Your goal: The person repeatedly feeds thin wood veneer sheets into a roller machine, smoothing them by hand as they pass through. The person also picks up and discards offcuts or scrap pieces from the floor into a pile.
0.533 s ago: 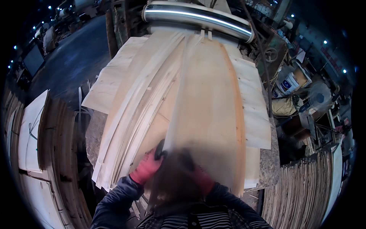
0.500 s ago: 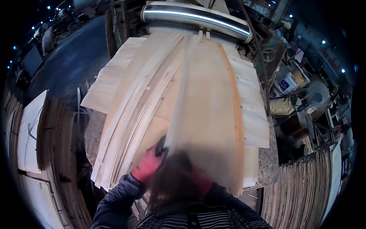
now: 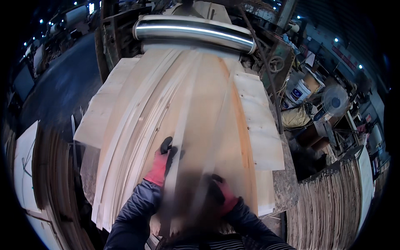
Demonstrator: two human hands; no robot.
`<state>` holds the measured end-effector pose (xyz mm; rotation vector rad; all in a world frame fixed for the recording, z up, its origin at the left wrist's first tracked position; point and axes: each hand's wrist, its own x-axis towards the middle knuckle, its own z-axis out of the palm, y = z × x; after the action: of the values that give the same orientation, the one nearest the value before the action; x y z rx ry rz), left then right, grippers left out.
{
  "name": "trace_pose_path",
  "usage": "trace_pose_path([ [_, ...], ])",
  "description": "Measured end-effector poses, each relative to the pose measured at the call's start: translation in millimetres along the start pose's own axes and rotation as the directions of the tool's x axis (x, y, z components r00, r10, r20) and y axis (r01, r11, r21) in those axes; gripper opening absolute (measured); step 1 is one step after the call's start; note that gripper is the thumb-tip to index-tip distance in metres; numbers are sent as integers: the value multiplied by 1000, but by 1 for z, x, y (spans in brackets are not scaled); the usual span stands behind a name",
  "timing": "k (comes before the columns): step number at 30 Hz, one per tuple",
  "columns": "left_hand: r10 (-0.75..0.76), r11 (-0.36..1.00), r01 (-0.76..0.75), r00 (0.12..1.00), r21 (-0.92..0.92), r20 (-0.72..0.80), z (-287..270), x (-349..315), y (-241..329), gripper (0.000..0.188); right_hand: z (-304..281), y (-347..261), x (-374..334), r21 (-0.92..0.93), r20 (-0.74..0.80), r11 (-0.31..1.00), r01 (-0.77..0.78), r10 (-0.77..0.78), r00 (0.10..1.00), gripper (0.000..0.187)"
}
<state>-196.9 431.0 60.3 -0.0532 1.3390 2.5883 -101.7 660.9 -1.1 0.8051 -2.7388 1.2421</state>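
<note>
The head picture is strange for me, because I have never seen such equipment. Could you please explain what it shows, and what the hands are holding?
There is no robot here. A camera on the person's head looks down, and its fisheye lens bends straight edges. The person's left hand and right hand wear red-and-black gloves. Beneath them lie thin wood sheets and narrow strips. Beyond these is a shiny metal roller. The left hand is at a pale strip, perhaps pinching it; the right is lower, over the sheets. Blur hides whether either grip is closed. Another stack of sheets stands at the lower right.
</note>
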Motion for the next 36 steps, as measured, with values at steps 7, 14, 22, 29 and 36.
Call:
trace_pose_path([
  [7, -29, 780, 2, 999, 626, 32, 12, 125, -2, 40, -69, 81, 101, 252, -125, 947, -202, 238, 963, 31],
  [14, 509, 288, -458, 817, 841, 271, 40, 282, -14, 28, -118, 206, 238, 317, -387, 942, -110, 235, 892, 32],
  [22, 552, -385, -342, 659, 857, 511, 2, 263, 8, 54, -146, 153, 274, 267, -580, 910, -316, 414, 702, 56],
  [29, 293, -487, 165, 956, 858, -18, -157, 1, 31, 99, -74, 42, 95, 454, -306, 862, -226, 389, 869, 56],
  [36, -5, -464, -149, 986, 873, 165, -104, -77, -51, 72, 37, -61, 52, 364, 2, 874, -321, 344, 939, 67],
])
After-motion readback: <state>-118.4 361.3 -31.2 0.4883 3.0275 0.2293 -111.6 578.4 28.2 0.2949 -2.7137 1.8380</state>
